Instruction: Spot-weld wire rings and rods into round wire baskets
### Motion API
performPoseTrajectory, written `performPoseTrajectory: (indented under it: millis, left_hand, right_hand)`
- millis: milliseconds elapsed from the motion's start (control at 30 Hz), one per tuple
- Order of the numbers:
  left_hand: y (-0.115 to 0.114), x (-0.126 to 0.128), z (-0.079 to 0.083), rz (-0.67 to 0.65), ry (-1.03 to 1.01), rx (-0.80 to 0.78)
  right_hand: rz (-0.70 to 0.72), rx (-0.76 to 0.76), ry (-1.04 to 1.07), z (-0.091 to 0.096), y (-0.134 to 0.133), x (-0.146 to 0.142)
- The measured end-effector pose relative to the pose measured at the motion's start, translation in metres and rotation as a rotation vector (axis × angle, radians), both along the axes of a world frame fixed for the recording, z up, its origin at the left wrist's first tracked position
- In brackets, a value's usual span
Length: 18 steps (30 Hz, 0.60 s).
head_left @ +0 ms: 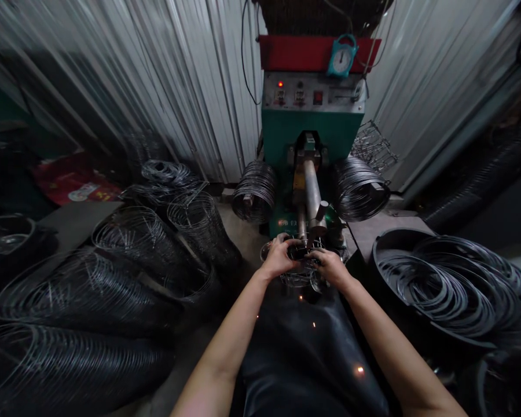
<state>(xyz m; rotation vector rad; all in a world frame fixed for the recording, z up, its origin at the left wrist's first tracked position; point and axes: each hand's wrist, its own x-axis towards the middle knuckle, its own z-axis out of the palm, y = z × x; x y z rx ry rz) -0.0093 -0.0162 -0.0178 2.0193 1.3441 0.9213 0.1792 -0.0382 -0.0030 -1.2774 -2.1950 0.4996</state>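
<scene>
Both hands are at the electrodes of a green spot welding machine. My left hand has its fingers curled round the left side of a round wire frame. On the frame's right side, my right hand grips with bent fingers. The frame sits right at the tip of the machine's upper electrode arm. Sparks fly off below, over a dark apron on my lap. Fingers and dim light hide part of the wire.
Stacks of wire frames stand on the left. Wire rings hang in bundles beside the machine, one on the left and one on the right. A black tub of wire rings is at right. A turquoise dial clock hangs above the switches.
</scene>
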Motion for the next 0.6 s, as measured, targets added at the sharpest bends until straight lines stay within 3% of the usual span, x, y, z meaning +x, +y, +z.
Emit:
performPoseTrajectory:
  millis: [67,167,267,333,400,600]
  left_hand:
    - [0.003,0.0,0.0,-0.004,-0.011,-0.02]
    - [0.001,0.001,0.001,0.005,-0.031,-0.004]
    - [0.001,0.002,-0.001,0.042,-0.031,0.039]
    - [0.004,0.003,-0.003,0.07,-0.049,0.045]
    - [0.011,0.003,-0.006,0.094,-0.071,0.038]
    - [0.029,0.003,-0.014,0.132,-0.075,0.04]
  right_hand:
    - [-0.076,0.012,0.076,0.003,-0.006,0.0]
    - [-0.31,-0.032,0.366,0.0,-0.027,0.006]
    - [-0.523,-0.365,0.763,-0.019,-0.054,0.02]
    - [-0.587,-0.655,1.025,-0.037,-0.071,0.028]
    - [-0.653,-0.848,1.219,-0.055,-0.084,0.035]
    - [-0.78,-0.984,1.389,-0.082,-0.103,0.039]
